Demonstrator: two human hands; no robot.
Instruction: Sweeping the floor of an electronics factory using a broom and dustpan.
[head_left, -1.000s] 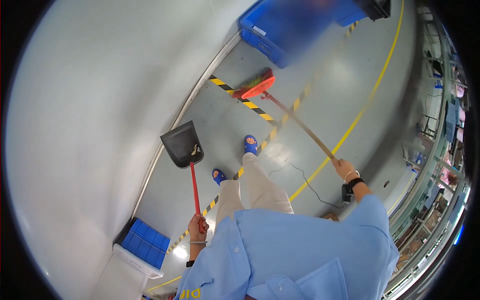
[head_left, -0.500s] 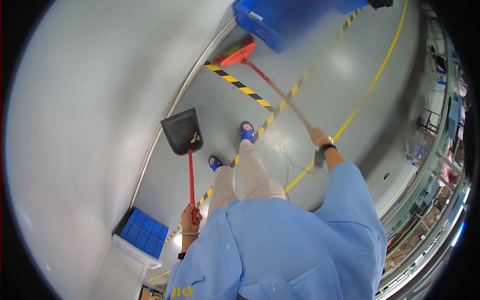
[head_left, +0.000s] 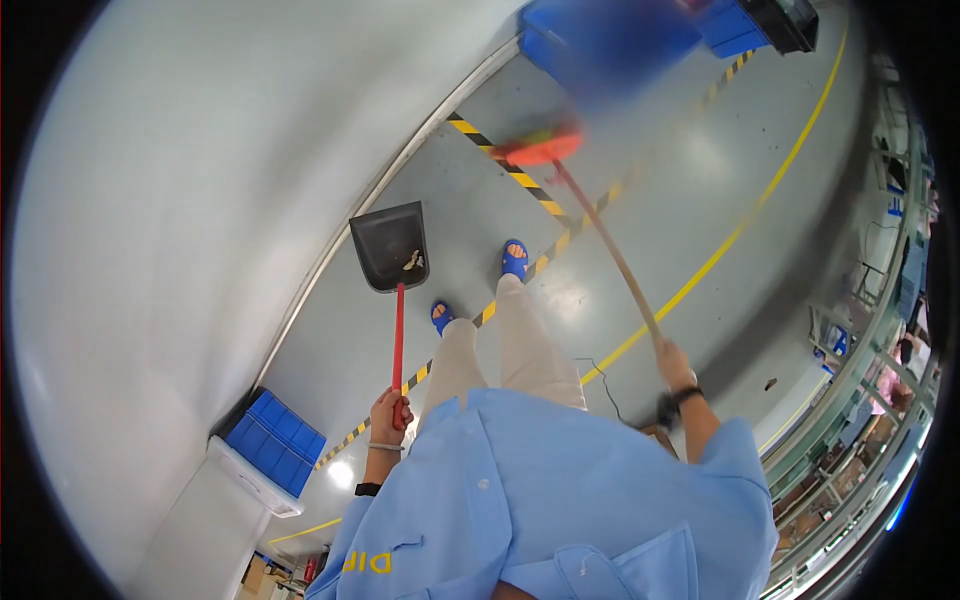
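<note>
My left hand (head_left: 390,415) is wrapped round the red handle of a dustpan (head_left: 385,235). Its black pan lies by the foot of the wall, with some pale scraps (head_left: 413,261) inside near the handle end. In my right hand (head_left: 674,366) is the long stick of a broom (head_left: 610,240), gripped near its upper end. The broom's orange-red head (head_left: 545,148), smeared by motion, is over the floor beside the black and yellow striped tape, ahead and to the right of the dustpan. A gap of floor separates the two.
Blue crates (head_left: 270,440) stand by the wall at the lower left. A large blue bin (head_left: 600,40) is at the far end, partly blurred. A thin cable (head_left: 605,385) lies near my legs. Shelving (head_left: 860,410) with goods runs along the right side.
The broom head has swung away from the wall, to the right and nearer to me. My right hand has come lower. The dustpan stays by the wall with the scraps in it.
</note>
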